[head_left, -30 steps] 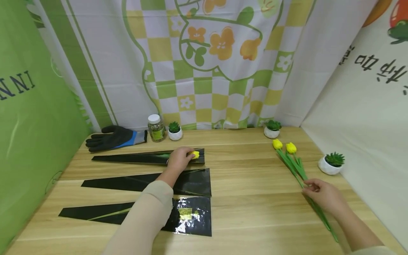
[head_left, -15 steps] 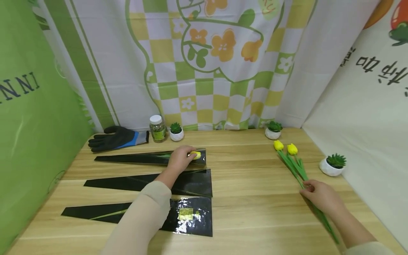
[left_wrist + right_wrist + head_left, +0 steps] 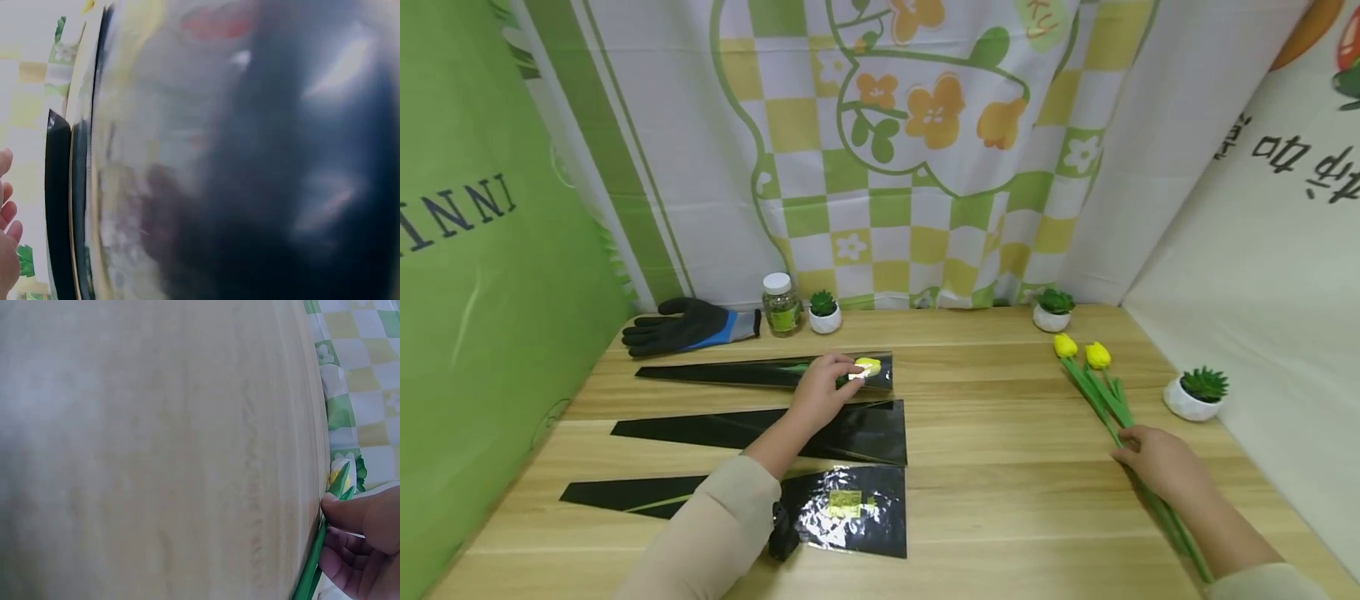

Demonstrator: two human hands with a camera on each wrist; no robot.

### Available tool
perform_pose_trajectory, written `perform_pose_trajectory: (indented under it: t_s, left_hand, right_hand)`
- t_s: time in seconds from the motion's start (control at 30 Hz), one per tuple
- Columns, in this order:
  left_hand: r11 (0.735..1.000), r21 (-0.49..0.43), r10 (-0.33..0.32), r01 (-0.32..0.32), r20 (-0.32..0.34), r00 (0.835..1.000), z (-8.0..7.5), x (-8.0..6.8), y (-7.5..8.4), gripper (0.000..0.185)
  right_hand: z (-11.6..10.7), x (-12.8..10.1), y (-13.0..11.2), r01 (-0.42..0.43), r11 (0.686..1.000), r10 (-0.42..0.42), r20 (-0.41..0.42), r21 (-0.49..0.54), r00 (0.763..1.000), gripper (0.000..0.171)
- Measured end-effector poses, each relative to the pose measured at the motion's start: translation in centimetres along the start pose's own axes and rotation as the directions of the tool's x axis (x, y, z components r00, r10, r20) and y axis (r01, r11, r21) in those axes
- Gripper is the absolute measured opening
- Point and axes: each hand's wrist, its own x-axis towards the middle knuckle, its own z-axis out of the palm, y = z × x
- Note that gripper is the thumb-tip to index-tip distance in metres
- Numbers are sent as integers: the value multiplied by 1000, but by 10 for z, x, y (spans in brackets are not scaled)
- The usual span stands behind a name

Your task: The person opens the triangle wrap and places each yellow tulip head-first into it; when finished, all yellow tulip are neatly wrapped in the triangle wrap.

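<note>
My left hand (image 3: pixel 822 390) is over the rearmost black tapered flower sleeve (image 3: pixel 715 372), thumb and fingers apart. Just beyond the fingertips a yellow tulip head (image 3: pixel 868 367) shows at the sleeve's wide end. In the left wrist view the fingers (image 3: pixel 7 206) look loosely bent, with nothing seen between them. On the right, my right hand (image 3: pixel 1165 462) pinches the green stems (image 3: pixel 1105 408) of two yellow tulips (image 3: pixel 1097 356) lying on the table. The right wrist view shows the thumb (image 3: pixel 340 509) against a green stem (image 3: pixel 309 569).
Two more black sleeves lie nearer, a middle one (image 3: pixel 861 433) and a front one (image 3: pixel 880 521) with a gold label. Along the back are a work glove (image 3: pixel 688 329), a lidded jar (image 3: pixel 782 308) and small potted plants (image 3: pixel 825 315), (image 3: pixel 1052 312). Another potted plant (image 3: pixel 1193 396) stands right.
My left hand's fingers have come off the tulip head and spread, drawing back slightly left, so more of the yellow head shows. The right hand stays on the stems. The head view has shifted slightly.
</note>
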Motion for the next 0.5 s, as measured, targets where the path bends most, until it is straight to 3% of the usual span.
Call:
perform_pose_trajectory:
  t_s: [0.23,0.5]
  left_hand:
    - [997,-29,68,-68,11,998,2,-26,3,23]
    - [999,-46,5,0,115,993,10,-47,2,29]
  right_hand:
    - [-2,2,-2,0,999,-2,42,34,999,46]
    - [0,5,-5,-3,999,1,38,37,999,37]
